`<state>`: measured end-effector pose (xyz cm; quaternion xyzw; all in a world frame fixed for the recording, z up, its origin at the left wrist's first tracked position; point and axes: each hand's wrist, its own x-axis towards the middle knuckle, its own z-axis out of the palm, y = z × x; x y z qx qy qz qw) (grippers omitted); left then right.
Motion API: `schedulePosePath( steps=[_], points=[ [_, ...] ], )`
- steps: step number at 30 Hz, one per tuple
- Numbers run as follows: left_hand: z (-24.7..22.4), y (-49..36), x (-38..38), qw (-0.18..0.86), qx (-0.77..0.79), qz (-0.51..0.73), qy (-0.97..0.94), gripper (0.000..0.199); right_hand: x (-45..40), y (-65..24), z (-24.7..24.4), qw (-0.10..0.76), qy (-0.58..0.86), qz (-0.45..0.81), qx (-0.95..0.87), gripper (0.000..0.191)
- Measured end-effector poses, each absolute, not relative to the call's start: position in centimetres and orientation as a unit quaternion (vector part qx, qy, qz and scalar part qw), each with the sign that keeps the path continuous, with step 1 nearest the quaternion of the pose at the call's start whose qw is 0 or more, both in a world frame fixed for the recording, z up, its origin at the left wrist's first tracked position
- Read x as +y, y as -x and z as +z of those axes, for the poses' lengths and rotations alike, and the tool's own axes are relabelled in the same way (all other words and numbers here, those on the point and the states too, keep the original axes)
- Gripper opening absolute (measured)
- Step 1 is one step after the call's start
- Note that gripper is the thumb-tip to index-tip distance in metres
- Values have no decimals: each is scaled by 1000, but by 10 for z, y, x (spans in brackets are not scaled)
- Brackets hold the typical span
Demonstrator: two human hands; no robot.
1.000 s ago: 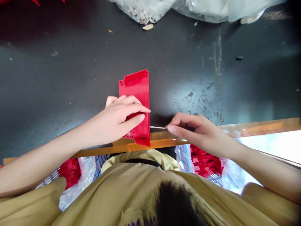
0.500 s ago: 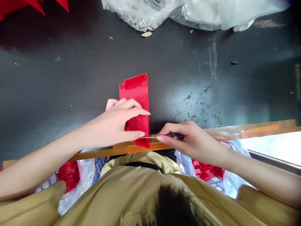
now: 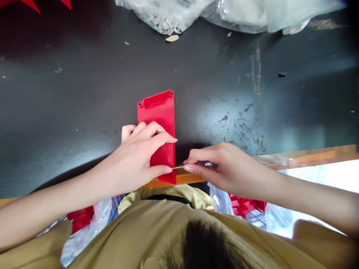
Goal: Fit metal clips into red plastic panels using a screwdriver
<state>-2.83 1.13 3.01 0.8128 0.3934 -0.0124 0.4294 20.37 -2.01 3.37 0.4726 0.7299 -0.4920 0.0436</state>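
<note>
A red plastic part (image 3: 157,112) lies on the dark table, its lower end over the orange front edge. Across its lower half is my left hand (image 3: 140,149), gripping the part with the thumb near the lower right side and the fingers over the middle. To the right, my right hand (image 3: 215,164) is closed around the handle of a thin metal tool (image 3: 178,167). The tool's tip meets the part's lower right edge beside my left thumb. My left palm hides some of the part.
Clear plastic bags (image 3: 168,16) lie along the far side of the dark table (image 3: 84,74). Red pieces show at the far left corner. Below the orange table edge (image 3: 308,157), baskets lined with plastic hold red parts (image 3: 246,205) on both sides of my lap.
The red part and my left hand sit slightly lower and further left in view. The tool's shaft now slants a little upward to the right.
</note>
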Motion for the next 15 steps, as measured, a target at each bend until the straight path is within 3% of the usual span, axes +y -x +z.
schedulePosePath(
  steps=[11, 15],
  points=[
    [26, 32, 16, 441, 377, -16, -814, 36, -37, -203, 28, -6, -510, -568, 646, 31],
    [26, 40, 27, 466, 340, -25, -817, 31, -40, -209, 24, -89, -540, -637, 543, 35]
  ],
)
